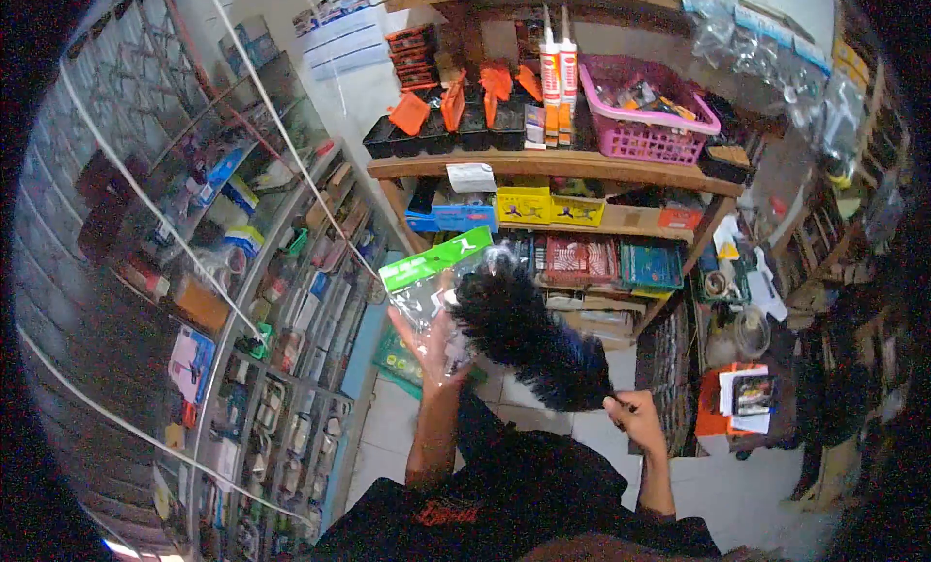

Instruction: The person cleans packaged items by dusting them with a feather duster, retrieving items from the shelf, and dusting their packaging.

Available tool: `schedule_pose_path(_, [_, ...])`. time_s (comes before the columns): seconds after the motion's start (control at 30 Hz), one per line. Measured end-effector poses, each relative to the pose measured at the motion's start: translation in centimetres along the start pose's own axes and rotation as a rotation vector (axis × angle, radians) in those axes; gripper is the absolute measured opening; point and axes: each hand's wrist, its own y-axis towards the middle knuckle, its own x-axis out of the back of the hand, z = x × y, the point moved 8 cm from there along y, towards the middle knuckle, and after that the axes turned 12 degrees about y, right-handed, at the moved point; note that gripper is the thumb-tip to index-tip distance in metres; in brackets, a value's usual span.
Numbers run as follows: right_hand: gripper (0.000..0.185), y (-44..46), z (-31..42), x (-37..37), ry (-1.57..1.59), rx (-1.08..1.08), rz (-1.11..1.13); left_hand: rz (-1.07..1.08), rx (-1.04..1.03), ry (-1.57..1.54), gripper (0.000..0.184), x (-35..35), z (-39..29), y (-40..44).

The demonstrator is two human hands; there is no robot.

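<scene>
My left hand (443,356) holds up a clear plastic packet (435,259) with a bright green header card, and its fingers show partly through the plastic. What is inside the packet is hard to make out. In my right hand (637,418) is the handle end of a black feather duster (529,334), with the fingers wrapped round it. The duster slants up to the left, and its fluffy tip lies against or just in front of the packet's right side; I cannot tell if they touch.
A wooden shelf (562,164) ahead carries a pink basket (645,126), two sealant tubes (560,77) and black bins with orange pieces. Yellow boxes (550,206) sit below. A glass display case (281,368) lines the left, with white cords (281,121) crossing before it. Goods hang at right.
</scene>
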Motion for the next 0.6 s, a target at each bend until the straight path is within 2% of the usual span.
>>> schedule_pose_path(0.07, [0.041, 0.0, -0.6, -0.5, -0.003, -0.077, -0.008, -0.056, 0.176, -0.271, 0.091, 0.1, 1.3, 0.5])
schedule_pose_path(0.13, [0.038, 0.6, -1.2, -0.7, 0.045, -0.062, -0.012, 0.36, 0.347, -1.285, 0.078, -2.0, 0.5, 0.9])
schedule_pose_path(0.17, [0.038, 0.8, -1.1, -1.1, 0.095, -0.07, -0.033, 0.145, 0.281, -0.822, 0.08, 0.0, 2.7, 1.2])
schedule_pose_path(0.23, [0.037, 1.2, -1.9, -1.7, 0.187, -0.102, -0.071, -0.103, 0.187, -0.348, 0.089, 2.4, 5.0, 0.5])
schedule_pose_path(0.3, [0.038, 1.3, -0.8, -2.5, 0.123, -0.071, 0.024, 0.219, 0.13, -1.005, 0.089, -4.5, -1.4, 0.9])
schedule_pose_path(0.33, [0.038, 1.4, -0.1, -2.8, 0.095, -0.054, 0.071, 0.07, 0.221, -1.017, 0.09, -3.1, 1.2, 0.8])
schedule_pose_path(0.37, [0.038, 1.4, 0.7, -2.3, 0.011, 0.007, 0.012, -0.081, 0.308, -1.019, 0.092, -2.0, 3.1, 0.6])
schedule_pose_path(0.43, [0.038, 1.6, 0.8, -1.6, -0.015, 0.008, -0.064, 0.02, 0.305, -0.875, 0.081, -3.0, 2.3, 0.6])
schedule_pose_path(0.5, [0.038, 1.5, 0.9, -1.3, -0.031, -0.006, -0.089, 0.146, 0.283, -0.969, 0.076, -3.7, 2.1, 0.6])
schedule_pose_path(0.57, [0.038, 1.2, 1.3, -1.5, -0.035, -0.029, -0.056, 0.301, 0.235, -1.296, 0.077, -1.9, 4.2, 0.9])
schedule_pose_path(0.6, [0.038, 1.1, 1.3, -1.6, -0.035, -0.041, -0.04, 0.195, 0.278, -1.334, 0.08, -1.9, 4.7, 1.1])
